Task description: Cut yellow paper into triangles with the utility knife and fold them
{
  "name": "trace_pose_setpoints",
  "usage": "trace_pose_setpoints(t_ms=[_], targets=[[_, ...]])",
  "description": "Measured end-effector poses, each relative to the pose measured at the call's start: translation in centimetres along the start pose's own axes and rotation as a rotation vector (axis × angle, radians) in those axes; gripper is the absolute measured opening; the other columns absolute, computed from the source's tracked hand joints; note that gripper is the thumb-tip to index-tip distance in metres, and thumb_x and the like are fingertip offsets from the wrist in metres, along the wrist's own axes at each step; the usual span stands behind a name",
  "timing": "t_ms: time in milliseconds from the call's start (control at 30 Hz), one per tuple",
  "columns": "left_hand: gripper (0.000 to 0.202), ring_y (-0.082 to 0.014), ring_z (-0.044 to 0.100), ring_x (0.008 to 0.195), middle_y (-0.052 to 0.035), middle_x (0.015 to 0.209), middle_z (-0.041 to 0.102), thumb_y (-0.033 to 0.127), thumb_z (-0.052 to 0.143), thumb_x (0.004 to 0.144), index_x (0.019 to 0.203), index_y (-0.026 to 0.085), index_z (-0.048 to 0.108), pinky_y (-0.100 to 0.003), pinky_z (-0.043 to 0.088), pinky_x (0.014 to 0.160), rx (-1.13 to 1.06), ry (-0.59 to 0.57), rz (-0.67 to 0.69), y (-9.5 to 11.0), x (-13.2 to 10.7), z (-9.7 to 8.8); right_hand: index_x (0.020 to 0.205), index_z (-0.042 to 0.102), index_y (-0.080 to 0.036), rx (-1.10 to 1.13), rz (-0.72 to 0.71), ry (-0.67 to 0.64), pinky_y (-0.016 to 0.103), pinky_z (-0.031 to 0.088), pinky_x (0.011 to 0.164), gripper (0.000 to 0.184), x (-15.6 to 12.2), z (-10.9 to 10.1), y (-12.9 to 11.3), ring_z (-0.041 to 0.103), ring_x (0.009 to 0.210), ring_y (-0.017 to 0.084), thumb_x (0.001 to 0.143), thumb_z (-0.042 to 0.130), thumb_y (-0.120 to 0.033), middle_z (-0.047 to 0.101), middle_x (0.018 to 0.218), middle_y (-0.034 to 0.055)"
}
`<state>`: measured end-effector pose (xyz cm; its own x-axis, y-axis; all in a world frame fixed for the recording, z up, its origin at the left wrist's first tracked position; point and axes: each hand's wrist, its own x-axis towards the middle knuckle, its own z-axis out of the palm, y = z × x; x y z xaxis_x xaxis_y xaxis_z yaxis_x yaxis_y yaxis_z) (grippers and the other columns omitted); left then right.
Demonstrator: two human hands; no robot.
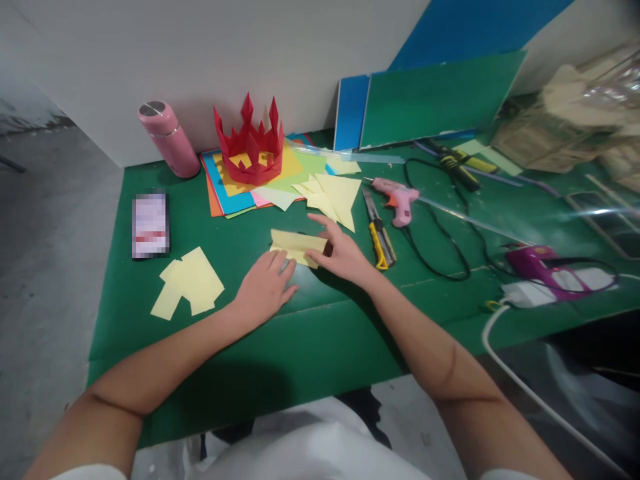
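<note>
A folded pale yellow paper (295,243) lies on the green table (325,333) in front of me. My left hand (265,287) rests flat beside it, fingers stretched out, fingertips touching the paper's near edge. My right hand (340,253) presses on the paper's right end with fingers spread. More yellow folded triangles (335,193) lie just beyond, and flat yellow pieces (193,283) lie to the left.
A red paper crown (250,147) sits on a stack of coloured sheets (235,187) near a pink flask (170,137). A phone (150,223) lies at left. A yellow utility knife (380,233), pink glue gun (400,197), cables and a purple tool (540,263) lie at right.
</note>
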<state>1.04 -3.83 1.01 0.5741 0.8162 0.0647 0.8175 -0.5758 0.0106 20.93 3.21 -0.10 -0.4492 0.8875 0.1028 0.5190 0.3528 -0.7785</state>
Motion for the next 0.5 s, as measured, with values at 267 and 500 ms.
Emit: trace_pose_setpoints(t_ms=[267,500], targets=[[0.040,-0.0337,0.050,0.122,-0.0192,0.122,0.055,0.040,0.056,0.091,0.121,0.013,0.059,-0.050,0.038,0.104,-0.044,0.016,-0.002,-1.2,0.1,0.0,0.145,0.029,-0.023,-0.108,-0.005,-0.060,0.031,0.043,0.062,0.076,0.1,0.4,-0.4,0.054,0.066,0.018,0.078,0.064,-0.022,0.058,0.079,0.0008],[0.039,-0.0347,0.045,0.127,-0.0185,0.126,0.051,0.038,0.058,0.090,0.121,0.015,0.059,-0.052,0.036,0.107,-0.102,-0.005,-0.035,-1.3,0.1,0.4,0.144,0.031,-0.022,-0.095,0.011,-0.083,0.029,0.042,0.060,0.074,0.0,0.1,-0.5,0.053,0.063,0.017,0.079,0.064,-0.024,0.059,0.076,-0.0004]])
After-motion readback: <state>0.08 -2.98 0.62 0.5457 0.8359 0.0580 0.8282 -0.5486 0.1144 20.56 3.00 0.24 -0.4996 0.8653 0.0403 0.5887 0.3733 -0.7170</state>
